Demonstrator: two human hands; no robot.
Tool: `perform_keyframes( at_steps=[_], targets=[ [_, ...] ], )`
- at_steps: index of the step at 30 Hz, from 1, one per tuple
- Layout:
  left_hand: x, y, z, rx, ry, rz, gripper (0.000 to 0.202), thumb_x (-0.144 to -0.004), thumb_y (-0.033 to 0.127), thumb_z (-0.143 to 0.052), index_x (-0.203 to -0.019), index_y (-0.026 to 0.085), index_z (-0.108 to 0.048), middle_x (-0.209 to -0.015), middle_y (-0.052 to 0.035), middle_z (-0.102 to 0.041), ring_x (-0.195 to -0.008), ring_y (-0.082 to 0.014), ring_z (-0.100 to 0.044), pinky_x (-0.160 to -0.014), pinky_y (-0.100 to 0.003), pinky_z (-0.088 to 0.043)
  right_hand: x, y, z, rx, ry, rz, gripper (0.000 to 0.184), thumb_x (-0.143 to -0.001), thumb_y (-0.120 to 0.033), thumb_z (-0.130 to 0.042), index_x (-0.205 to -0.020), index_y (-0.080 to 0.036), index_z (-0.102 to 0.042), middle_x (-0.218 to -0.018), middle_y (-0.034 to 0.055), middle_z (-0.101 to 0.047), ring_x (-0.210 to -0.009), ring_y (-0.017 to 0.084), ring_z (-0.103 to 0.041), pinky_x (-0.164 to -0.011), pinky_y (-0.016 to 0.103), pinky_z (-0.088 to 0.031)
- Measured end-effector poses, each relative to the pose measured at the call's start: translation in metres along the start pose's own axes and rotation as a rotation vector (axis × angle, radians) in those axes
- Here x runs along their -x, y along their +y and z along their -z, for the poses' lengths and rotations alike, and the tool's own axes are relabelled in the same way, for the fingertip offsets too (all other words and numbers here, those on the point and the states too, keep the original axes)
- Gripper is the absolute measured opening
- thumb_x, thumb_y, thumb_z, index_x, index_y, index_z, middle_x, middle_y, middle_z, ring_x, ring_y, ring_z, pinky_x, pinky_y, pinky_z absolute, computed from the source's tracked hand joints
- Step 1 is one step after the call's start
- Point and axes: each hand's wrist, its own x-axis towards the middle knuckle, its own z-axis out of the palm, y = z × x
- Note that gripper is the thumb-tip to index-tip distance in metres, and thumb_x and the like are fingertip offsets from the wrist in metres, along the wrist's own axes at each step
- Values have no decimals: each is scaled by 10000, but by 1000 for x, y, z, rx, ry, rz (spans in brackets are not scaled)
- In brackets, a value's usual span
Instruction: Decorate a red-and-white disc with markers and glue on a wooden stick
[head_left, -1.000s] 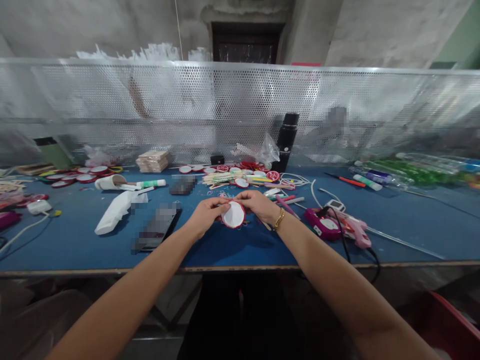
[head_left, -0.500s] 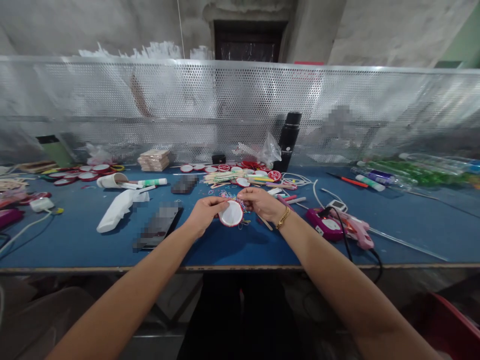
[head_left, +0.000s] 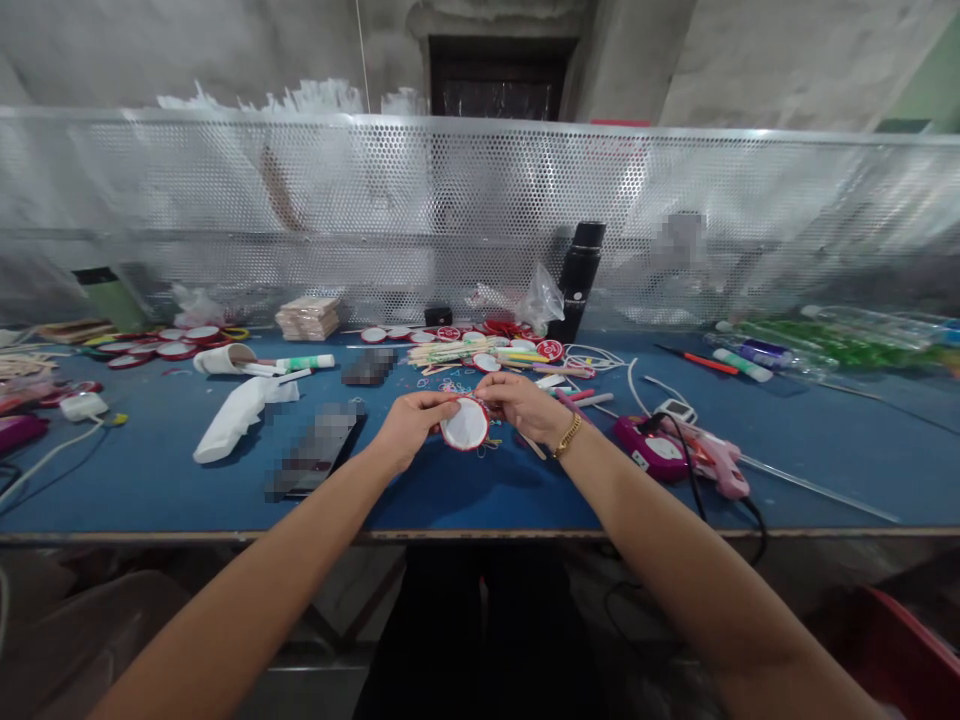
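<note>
A round white disc with a red rim (head_left: 466, 426) is held above the blue table, its pale face towards me. My left hand (head_left: 411, 422) pinches its left edge between thumb and fingers. At the disc's upper right edge, the fingers of my right hand (head_left: 526, 408) are pressed together; whatever is between them is too small to make out. Small coloured bands (head_left: 448, 386) lie scattered just behind the disc. Beyond them rests a heap of thin wooden sticks (head_left: 442, 353), with more red-rimmed discs (head_left: 400, 333) around it.
To the right lie a purple power box (head_left: 651, 450) and a pink glue gun (head_left: 724, 468) with black cords. A phone (head_left: 319, 450) and a white wrapped bundle (head_left: 234, 420) are on the left. A black bottle (head_left: 577, 285) stands by the perforated metal screen (head_left: 360, 200).
The disc has shifted slightly right and up, closer against my right fingertips. Both hands otherwise keep nearly the same place and grip.
</note>
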Motion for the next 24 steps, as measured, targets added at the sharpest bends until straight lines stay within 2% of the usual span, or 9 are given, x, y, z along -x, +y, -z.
perform_keyframes(
  at_steps=[3,7,10,12,14,18,20,24],
  targets=[
    [0,2,-2,62,12,28,424,-462,353,-905,-810,141,-790,-762,-62,-734,-640,-128,-590,-646,-277,-468,4,-8,0,-128,-81,-21,144,-612,-268,-685,-639,-184,-572,-705,0,-583,-668,133,-509,-637,271,-424],
    [1,1,-3,82,3,41,390,-465,338,-902,-781,145,-778,-778,-64,-736,-665,-141,-608,-657,-285,-478,9,-13,-3,-211,-132,-49,190,-681,-317,-576,-613,-202,-443,-691,16,-539,-620,133,-478,-604,277,-428],
    [0,-1,-2,32,-27,-6,374,-514,360,-876,-803,151,-765,-765,-42,-718,-619,-113,-569,-602,-257,-444,5,-4,-6,-53,-33,-75,228,-691,-355,-618,-643,-213,-446,-589,-33,-462,-522,108,-396,-537,254,-384],
    [-1,-2,0,-1,3,-50,366,-546,382,-853,-811,154,-747,-716,-14,-682,-570,-89,-517,-552,-235,-407,0,6,-6,103,51,-53,219,-672,-365,-659,-679,-214,-501,-563,-53,-463,-501,100,-387,-521,244,-361],
    [-3,-2,2,3,67,-80,345,-562,391,-833,-789,158,-717,-664,11,-635,-544,-76,-482,-524,-221,-384,-4,13,-4,314,61,-4,177,-648,-349,-680,-700,-210,-583,-573,-47,-513,-529,110,-438,-554,251,-370],
    [-5,0,3,38,128,-87,316,-570,381,-806,-737,169,-642,-616,39,-575,-520,-68,-455,-508,-213,-377,-7,16,3,785,60,152,110,-576,-277,-760,-632,-206,-697,-651,-5,-638,-739,184,-584,-715,287,-409],
    [-6,1,3,16,134,-83,315,-586,384,-788,-750,169,-626,-627,38,-571,-523,-70,-457,-508,-215,-383,-6,16,4,832,72,194,121,-579,-273,-780,-641,-202,-703,-680,3,-666,-750,188,-604,-710,283,-421],
    [-6,-2,5,-56,171,-147,374,-606,344,-768,-902,191,-596,-757,27,-600,-600,-96,-526,-518,-215,-416,-4,16,2,616,97,140,187,-678,-314,-737,-799,-207,-644,-758,3,-679,-540,130,-589,-496,242,-412]
  ],
)
